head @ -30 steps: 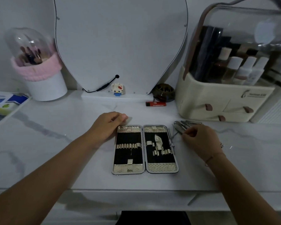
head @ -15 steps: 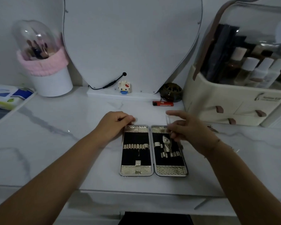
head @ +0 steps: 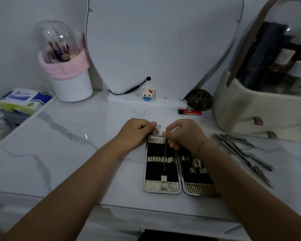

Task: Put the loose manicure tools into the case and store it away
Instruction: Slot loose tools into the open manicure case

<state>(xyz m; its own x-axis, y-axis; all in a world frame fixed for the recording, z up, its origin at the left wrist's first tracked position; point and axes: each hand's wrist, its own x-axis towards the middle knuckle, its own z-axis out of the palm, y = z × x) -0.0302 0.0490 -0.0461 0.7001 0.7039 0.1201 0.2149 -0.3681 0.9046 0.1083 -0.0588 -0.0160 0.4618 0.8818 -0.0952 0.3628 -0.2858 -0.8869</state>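
An open manicure case (head: 162,187) with black lining and silver ends lies flat on the marble counter. My right hand (head: 184,134) pinches a thin metal tool (head: 165,153) and holds it over the left half, its tip at the row of elastic loops. My left hand (head: 137,132) rests with curled fingers against the case's top left corner. A nail clipper sits in the right half, partly hidden by my right wrist. Several loose metal tools (head: 241,150) lie on the counter to the right of the case.
A cream cosmetics organiser (head: 254,108) stands at the back right, a mirror (head: 163,40) at the back centre. A red lighter (head: 189,112), a dark round dish (head: 199,100), a small figurine (head: 147,93), a brush holder (head: 68,66) and a wipes pack (head: 23,100) sit around them.
My right hand took a thin tool from the pile on the right and carried it left over the case's left half. My left hand stayed at the case's corner.
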